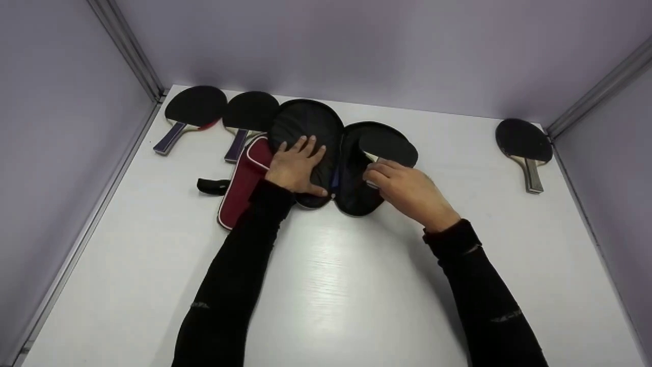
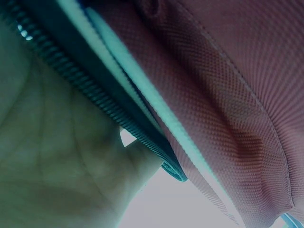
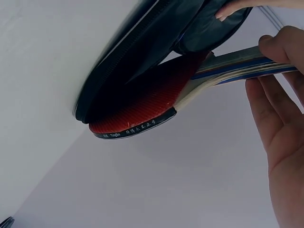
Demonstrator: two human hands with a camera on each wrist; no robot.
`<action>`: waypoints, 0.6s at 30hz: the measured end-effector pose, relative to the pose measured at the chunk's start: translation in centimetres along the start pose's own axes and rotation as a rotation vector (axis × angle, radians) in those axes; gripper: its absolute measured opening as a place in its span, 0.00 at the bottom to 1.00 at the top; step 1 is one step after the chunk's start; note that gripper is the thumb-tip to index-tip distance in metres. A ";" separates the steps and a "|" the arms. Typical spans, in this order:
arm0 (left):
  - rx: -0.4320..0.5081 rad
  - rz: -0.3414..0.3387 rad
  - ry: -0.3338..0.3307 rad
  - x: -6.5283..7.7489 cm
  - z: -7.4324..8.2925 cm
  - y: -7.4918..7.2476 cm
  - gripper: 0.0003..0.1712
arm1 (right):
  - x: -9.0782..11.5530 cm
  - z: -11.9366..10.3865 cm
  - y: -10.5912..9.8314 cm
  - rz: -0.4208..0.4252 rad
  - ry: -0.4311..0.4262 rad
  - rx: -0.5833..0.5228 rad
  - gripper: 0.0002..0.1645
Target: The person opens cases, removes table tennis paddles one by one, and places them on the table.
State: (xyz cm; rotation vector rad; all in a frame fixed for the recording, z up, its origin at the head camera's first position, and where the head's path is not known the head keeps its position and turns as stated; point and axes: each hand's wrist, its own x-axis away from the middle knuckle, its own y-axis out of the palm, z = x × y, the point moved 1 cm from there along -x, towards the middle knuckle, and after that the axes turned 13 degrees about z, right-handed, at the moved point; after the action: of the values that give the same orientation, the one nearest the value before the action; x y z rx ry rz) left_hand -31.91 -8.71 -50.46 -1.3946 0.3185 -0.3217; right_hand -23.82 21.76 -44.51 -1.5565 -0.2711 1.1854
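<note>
A black-lined paddle case (image 1: 305, 120) lies unzipped and spread flat, its two halves side by side. My left hand (image 1: 295, 171) rests on the left half with fingers spread, its palm close to the zipper edge in the left wrist view. With thumb and fingers, my right hand (image 1: 407, 188) pinches the handle of a table tennis paddle (image 1: 389, 145). That paddle's black face points up over the right half of the case; the right wrist view shows its red rubber (image 3: 147, 104) underneath, its rim at the case edge. Blue stripes run along the handle.
A maroon case with white piping (image 1: 237, 196) lies partly under the left side of the spread case, a black strap (image 1: 213, 186) beside it. Two black-faced paddles (image 1: 196, 104) (image 1: 250, 111) lie at the back left, another paddle (image 1: 523, 140) at the far right. Walls enclose the white table (image 1: 326, 285).
</note>
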 end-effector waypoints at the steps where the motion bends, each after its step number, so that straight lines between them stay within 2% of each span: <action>1: -0.004 -0.001 0.001 0.0 0.0 0.0 0.74 | 0.0 0.1 -0.2 0.003 0.016 -0.002 0.22; 7: -0.006 -0.016 -0.002 0.0 0.0 -0.1 0.74 | -0.1 0.6 -1.2 0.046 0.107 -0.027 0.26; 13: 0.011 -0.015 -0.004 0.0 0.0 -0.2 0.74 | 0.0 1.3 -1.8 0.164 0.142 -0.006 0.23; 18: 0.027 -0.019 -0.007 0.2 0.2 -0.5 0.74 | 0.2 1.9 -2.5 0.242 0.218 0.002 0.21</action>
State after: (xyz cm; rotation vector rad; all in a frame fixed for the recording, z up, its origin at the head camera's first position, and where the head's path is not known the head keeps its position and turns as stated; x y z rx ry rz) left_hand -31.66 -8.66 -49.89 -1.3727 0.2938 -0.3357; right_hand -24.18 24.00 -42.29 -1.7362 0.0640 1.1854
